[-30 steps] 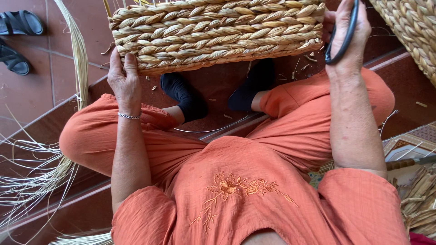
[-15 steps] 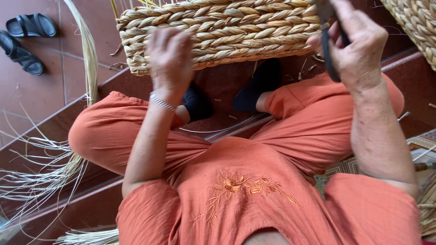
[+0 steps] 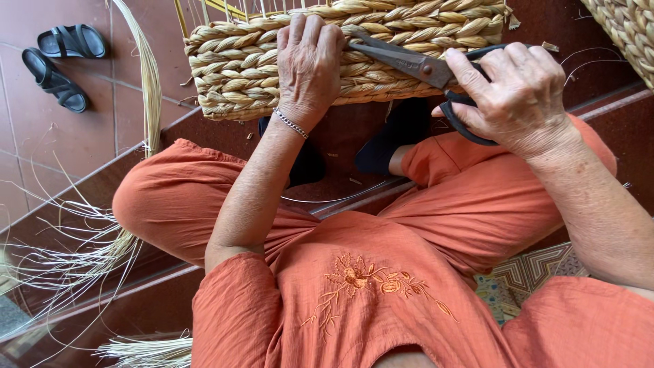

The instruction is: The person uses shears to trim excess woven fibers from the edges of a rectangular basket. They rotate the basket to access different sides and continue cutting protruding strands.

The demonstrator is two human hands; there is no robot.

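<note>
Black-handled scissors (image 3: 436, 78) in my right hand (image 3: 511, 95) lie almost level, blades pointing left toward my left hand (image 3: 310, 61), which presses flat on the woven basket (image 3: 238, 75).

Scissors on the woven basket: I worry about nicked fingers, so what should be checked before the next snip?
1. Left hand steadies the basket, pressed flat on its side: ok.
2. Right hand grips the scissors handles: ok.
3. Blade tips clear of the left fingers: not ok, they lie right beside them.
4. Which strand lies between the blades: cannot tell, hidden by the hand.
5. Basket propped over the knees: ok.
</note>
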